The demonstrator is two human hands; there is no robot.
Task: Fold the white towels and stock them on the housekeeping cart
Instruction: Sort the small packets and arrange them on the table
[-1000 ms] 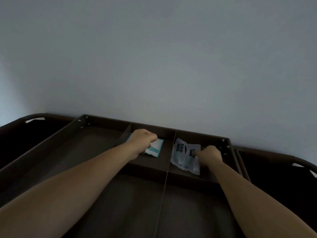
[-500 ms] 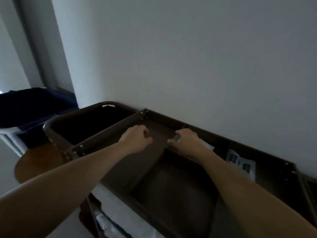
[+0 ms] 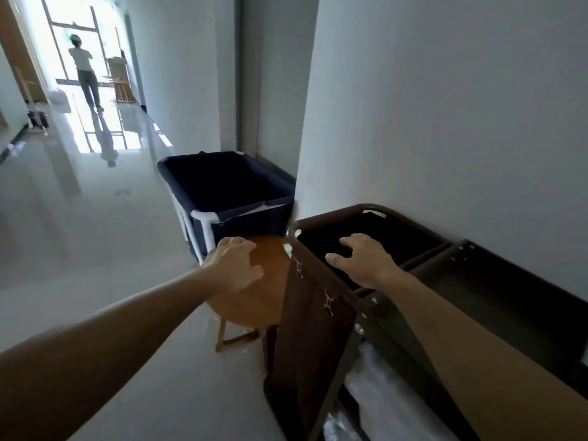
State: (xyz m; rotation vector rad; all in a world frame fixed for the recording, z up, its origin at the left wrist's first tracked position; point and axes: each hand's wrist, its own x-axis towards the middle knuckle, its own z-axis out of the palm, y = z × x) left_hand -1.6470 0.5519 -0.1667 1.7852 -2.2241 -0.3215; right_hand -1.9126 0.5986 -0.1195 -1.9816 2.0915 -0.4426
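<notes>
while outstretched, both hands (image 3: 234, 265) (image 3: 361, 262) loose-fingered

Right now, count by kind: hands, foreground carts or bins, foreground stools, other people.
Hands: 2, left hand, right hand
Carts or bins: 2, housekeeping cart, navy bin
Stools: 1, wooden stool
Other people: 1, person down the hallway
Total: 6

Dim grey foreground, blown-out window (image 3: 68, 14) at corridor's far end — glare on glossy floor (image 3: 95, 135), wide-angle bending at edges
</notes>
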